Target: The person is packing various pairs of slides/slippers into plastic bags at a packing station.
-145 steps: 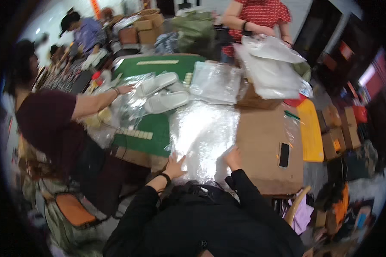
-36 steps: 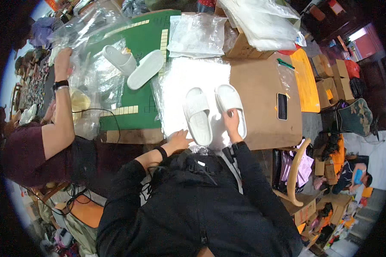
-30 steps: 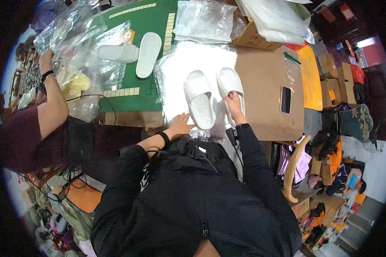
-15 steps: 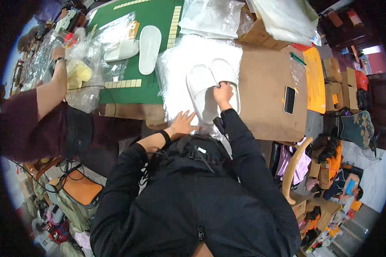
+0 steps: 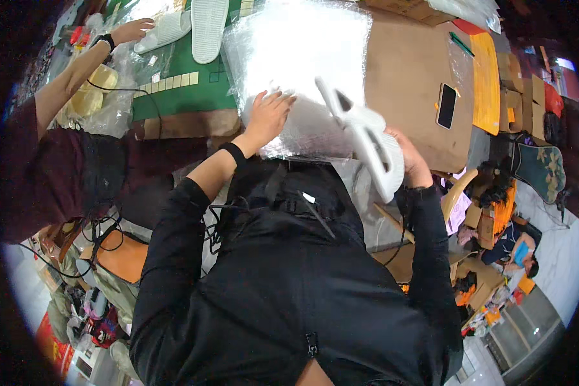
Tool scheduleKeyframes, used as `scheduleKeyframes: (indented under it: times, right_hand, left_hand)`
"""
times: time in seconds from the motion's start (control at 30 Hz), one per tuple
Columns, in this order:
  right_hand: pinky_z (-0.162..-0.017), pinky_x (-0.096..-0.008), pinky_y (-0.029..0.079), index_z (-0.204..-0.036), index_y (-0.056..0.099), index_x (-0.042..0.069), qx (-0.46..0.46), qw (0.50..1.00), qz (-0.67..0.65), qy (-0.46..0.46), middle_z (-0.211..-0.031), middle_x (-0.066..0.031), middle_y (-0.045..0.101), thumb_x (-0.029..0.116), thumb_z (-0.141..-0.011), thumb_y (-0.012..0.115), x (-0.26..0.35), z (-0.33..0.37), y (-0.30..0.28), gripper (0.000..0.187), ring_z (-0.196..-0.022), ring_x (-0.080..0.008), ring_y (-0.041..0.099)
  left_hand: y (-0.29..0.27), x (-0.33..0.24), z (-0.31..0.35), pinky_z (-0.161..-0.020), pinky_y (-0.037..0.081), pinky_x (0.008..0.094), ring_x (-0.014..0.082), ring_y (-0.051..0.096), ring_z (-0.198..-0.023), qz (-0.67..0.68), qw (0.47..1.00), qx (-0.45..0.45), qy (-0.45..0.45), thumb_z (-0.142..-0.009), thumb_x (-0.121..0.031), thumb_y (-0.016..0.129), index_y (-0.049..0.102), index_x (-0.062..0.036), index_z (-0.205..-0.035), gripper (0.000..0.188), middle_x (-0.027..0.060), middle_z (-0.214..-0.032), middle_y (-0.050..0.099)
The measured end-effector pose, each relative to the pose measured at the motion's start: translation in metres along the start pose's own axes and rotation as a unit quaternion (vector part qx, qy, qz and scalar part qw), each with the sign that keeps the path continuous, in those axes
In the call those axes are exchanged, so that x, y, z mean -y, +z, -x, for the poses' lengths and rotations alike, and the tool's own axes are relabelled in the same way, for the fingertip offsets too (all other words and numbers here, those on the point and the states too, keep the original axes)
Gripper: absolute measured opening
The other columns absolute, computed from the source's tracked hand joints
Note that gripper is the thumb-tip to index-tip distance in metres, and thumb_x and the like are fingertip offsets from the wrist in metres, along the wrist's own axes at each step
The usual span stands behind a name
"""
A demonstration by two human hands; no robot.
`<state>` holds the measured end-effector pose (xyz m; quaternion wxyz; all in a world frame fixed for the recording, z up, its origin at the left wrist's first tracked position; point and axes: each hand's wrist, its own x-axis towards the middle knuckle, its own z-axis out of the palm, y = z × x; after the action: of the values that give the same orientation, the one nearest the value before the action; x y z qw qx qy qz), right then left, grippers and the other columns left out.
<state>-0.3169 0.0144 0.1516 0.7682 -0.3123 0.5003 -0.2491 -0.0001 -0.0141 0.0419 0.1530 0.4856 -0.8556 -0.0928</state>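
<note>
My right hand grips the white slide sandals, tilted on edge past the right front of the bag stack. They look like the pair held together, though motion blurs them. Fingers spread, my left hand rests on the near left part of a stack of clear plastic bags, which glares white under the light. Nothing shows in that hand.
A co-worker's hand reaches over one white slide; another slide lies sole up on the green mat. On the right are a phone, a green pen and yellow sheets.
My right hand has lifted the slides off the bags and swung them right and toward me. My left hand has moved up onto the bags. The co-worker's hand has moved toward the slide.
</note>
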Motion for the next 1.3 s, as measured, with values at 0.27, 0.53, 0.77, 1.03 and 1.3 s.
scheduleKeyframes:
  times: [0.27, 0.53, 0.77, 1.03, 1.3]
  right_hand:
    - [-0.082, -0.0251, 0.043, -0.108, 0.059, 0.002, 0.116, 0.979, 0.165, -0.027, -0.102, -0.0017, 0.062, 0.006, -0.082, 0.057, -0.032, -0.02, 0.02, 0.026, -0.091, -0.0084, 0.053]
    - [-0.082, -0.0254, 0.042, -0.108, 0.058, 0.003, 0.042, 0.974, 0.201, -0.097, -0.104, -0.0022, 0.061, 0.006, -0.083, 0.056, -0.022, -0.03, 0.026, 0.025, -0.094, -0.0104, 0.052]
    - [-0.081, -0.0329, 0.044, -0.102, 0.057, -0.001, -0.099, 0.888, 0.397, -0.209, -0.1, -0.0124, 0.059, 0.001, -0.078, 0.052, -0.012, -0.045, 0.03, 0.025, -0.095, -0.0245, 0.054]
    - [-0.078, -0.0434, 0.043, -0.092, 0.052, -0.004, -0.229, 0.725, 0.606, -0.232, -0.099, -0.019, 0.052, 0.001, -0.066, 0.052, -0.028, -0.047, 0.03, 0.027, -0.094, -0.0367, 0.048]
    - [-0.069, -0.0454, 0.044, -0.085, 0.05, -0.003, -0.226, 0.675, 0.63, -0.312, -0.087, -0.0215, 0.051, 0.004, -0.065, 0.056, -0.024, -0.063, 0.052, 0.022, -0.084, -0.039, 0.05]
  left_hand:
    - [-0.032, -0.004, -0.023, -0.088, 0.036, 0.0382, 0.0263, 0.054, -0.101, 0.154, 0.988, 0.012, 0.011, -0.079, 0.0, 0.048, 0.046, -0.0105, -0.121, 0.044, 0.0116, -0.105, 0.06]
    - [-0.021, 0.005, -0.031, -0.078, 0.045, 0.0363, 0.0342, 0.055, -0.09, 0.252, 0.962, -0.107, -0.017, -0.083, -0.001, 0.043, 0.055, -0.0053, -0.113, 0.033, 0.0168, -0.097, 0.059]
    - [-0.043, -0.013, -0.042, -0.084, 0.042, 0.041, 0.0376, 0.052, -0.098, 0.236, 0.97, -0.029, -0.047, -0.088, -0.01, 0.041, 0.04, -0.003, -0.127, 0.039, 0.0237, -0.111, 0.053]
    - [-0.048, -0.028, -0.052, -0.097, 0.036, 0.0359, 0.0322, 0.044, -0.115, 0.382, 0.916, -0.055, -0.109, -0.09, -0.011, 0.038, 0.037, -0.0039, -0.13, 0.04, 0.0187, -0.126, 0.046]
    - [-0.044, -0.054, -0.051, -0.102, 0.014, 0.0576, 0.0312, 0.027, -0.128, 0.04, 0.995, -0.073, 0.055, -0.078, -0.008, 0.047, 0.042, -0.0172, -0.128, 0.051, 0.0075, -0.137, 0.034]
